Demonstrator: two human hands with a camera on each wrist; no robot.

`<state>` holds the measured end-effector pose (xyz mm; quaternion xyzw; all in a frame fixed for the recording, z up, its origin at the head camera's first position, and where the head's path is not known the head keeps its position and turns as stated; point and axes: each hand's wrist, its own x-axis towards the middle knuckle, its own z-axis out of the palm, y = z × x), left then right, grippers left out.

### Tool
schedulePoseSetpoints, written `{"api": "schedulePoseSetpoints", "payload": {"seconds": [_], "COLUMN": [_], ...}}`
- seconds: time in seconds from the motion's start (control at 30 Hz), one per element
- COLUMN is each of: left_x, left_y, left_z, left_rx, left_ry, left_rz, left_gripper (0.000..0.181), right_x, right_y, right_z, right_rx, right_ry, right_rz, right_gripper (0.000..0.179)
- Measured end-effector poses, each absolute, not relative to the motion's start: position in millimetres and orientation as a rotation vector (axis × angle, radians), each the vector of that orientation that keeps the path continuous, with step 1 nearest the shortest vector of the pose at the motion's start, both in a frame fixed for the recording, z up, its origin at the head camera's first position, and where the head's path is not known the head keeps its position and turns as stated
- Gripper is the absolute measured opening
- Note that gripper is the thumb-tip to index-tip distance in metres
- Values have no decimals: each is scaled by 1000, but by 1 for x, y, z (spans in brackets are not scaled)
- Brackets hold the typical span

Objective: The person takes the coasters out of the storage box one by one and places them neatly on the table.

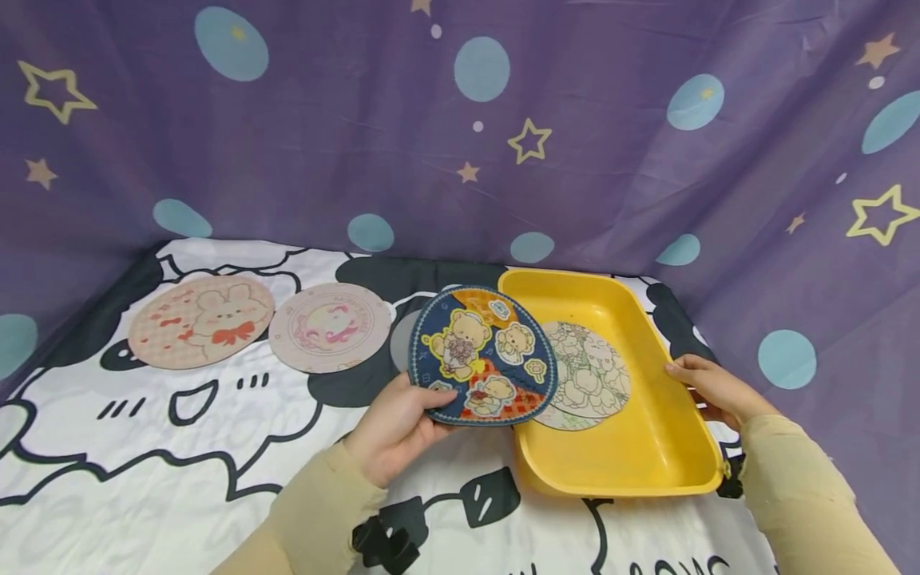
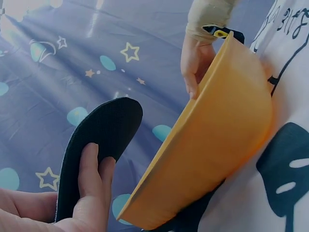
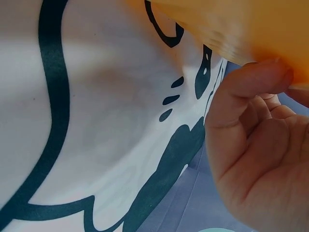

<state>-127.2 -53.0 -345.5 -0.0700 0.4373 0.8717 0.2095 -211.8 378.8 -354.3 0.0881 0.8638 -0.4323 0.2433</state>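
Note:
My left hand grips the lower left edge of a round mouse pad, navy and orange with cartoon bears, thumb on its printed face. In the left wrist view, fingers press against the dark underside of this pad. The pad is tilted and overlaps the left rim of a yellow plastic tub in the head view. My right hand holds the tub's right rim between thumb and fingers. Inside the tub lie round pads with line drawings, partly hidden behind the bear pad.
Left of the tub, a pale pink pad with a unicorn lies on the cloth. Farther left lies a peach pad with a rabbit. A white and black cartoon cloth covers the table, and a purple star-patterned curtain hangs behind.

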Motion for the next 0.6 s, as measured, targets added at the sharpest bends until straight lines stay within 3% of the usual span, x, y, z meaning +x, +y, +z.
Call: {"api": "schedulePoseSetpoints", "payload": {"seconds": [0.6], "left_x": [-106], "left_y": [-78], "left_z": [-358], "left_rx": [-196], "left_ry": [1245], "left_rz": [2415], "left_gripper": [59], "right_x": [-210], "right_y": [377], "right_z": [-354], "right_rx": [238], "right_ry": [2357], "right_rz": [-1192], "right_gripper": [37]}}
